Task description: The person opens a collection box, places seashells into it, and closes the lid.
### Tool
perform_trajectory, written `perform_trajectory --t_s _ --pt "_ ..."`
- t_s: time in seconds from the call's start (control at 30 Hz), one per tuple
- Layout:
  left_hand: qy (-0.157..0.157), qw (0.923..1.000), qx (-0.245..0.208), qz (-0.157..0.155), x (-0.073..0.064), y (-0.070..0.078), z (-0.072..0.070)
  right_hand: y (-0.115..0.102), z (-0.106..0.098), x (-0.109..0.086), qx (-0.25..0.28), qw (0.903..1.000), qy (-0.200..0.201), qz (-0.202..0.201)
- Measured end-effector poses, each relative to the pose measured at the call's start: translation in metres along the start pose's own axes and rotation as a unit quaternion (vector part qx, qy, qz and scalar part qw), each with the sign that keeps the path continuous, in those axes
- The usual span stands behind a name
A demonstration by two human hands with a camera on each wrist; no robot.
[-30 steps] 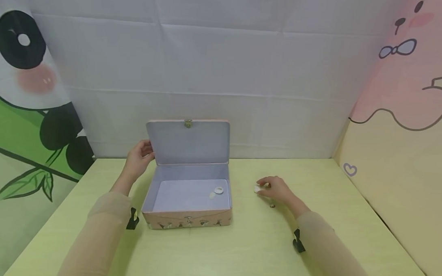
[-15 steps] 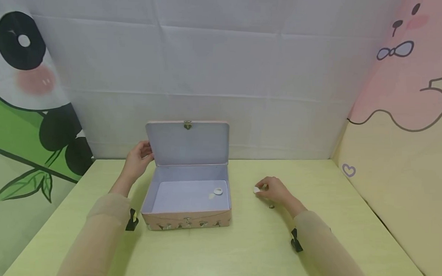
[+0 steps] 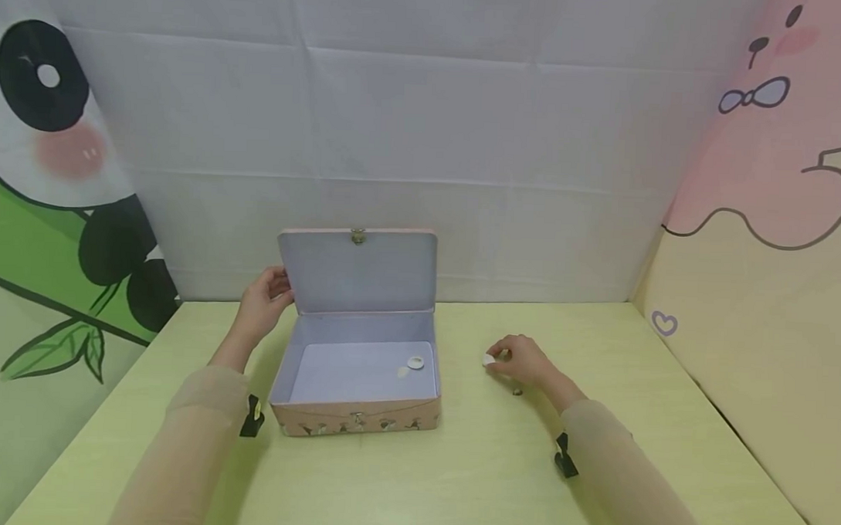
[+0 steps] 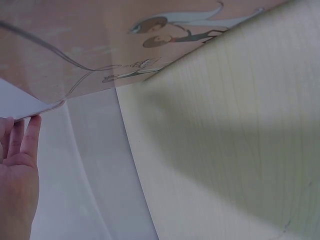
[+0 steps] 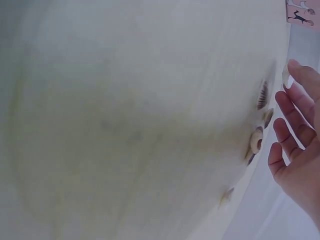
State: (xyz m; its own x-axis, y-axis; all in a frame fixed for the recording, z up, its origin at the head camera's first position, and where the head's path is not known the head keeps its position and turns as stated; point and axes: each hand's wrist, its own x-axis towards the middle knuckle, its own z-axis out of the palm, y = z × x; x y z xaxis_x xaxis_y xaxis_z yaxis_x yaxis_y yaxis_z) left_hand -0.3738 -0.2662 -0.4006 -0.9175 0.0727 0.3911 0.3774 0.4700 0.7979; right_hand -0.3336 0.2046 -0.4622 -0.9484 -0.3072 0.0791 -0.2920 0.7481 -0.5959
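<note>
An open tin box (image 3: 355, 417) with a pale inside stands left of the middle in the head view, its lid (image 3: 361, 272) raised at the back. My left hand (image 3: 262, 297) holds the lid's left edge; in the left wrist view its fingers (image 4: 31, 135) touch the rim. A small round white piece (image 3: 415, 363), shell-like, lies inside at the right. Right of the box, my right hand (image 3: 521, 361) pinches a small white shell (image 5: 286, 76) between thumb and forefinger, just above the table. Its other fingers are loosely bent.
Several small shells lie near my right hand in the right wrist view, among them a ribbed brown shell (image 5: 262, 95) and a cream shell (image 5: 256, 140). A small brown shell (image 3: 517, 392) shows below that hand. A white cloth (image 3: 533, 220) backs the light wooden table (image 3: 412, 494).
Less of the white shell shows between the right fingers than a second ago. Both hands, the box and its lid stay nearly in place.
</note>
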Motion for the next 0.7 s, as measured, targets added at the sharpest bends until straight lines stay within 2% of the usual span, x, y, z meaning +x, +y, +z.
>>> perform_trajectory --t_s 0.13,0.23,0.33,0.37,0.47,0.7 --pt "-0.001 1.0 0.002 -0.002 0.0 0.001 0.0 -0.005 -0.005 0.0 0.003 1.0 -0.007 0.004" --pt "-0.006 1.0 -0.006 -0.002 -0.004 0.016 -0.001 -0.012 -0.012 -0.002 -0.001 1.0 -0.006 0.002" --pt "-0.007 0.9999 -0.009 -0.003 -0.005 0.018 -0.002 -0.019 -0.018 -0.004 -0.001 0.9999 -0.001 -0.012" --pt "-0.007 0.9999 -0.006 -0.006 -0.005 0.017 -0.002 -0.022 -0.019 -0.005 0.0 0.9998 0.002 -0.018" --pt "-0.003 1.0 -0.003 -0.007 -0.001 0.005 -0.001 -0.03 -0.024 -0.006 0.0 0.9992 0.012 -0.039" --pt "0.004 0.9998 -0.017 -0.011 -0.003 0.004 -0.002 -0.051 -0.031 -0.008 0.0 0.9974 0.028 -0.066"
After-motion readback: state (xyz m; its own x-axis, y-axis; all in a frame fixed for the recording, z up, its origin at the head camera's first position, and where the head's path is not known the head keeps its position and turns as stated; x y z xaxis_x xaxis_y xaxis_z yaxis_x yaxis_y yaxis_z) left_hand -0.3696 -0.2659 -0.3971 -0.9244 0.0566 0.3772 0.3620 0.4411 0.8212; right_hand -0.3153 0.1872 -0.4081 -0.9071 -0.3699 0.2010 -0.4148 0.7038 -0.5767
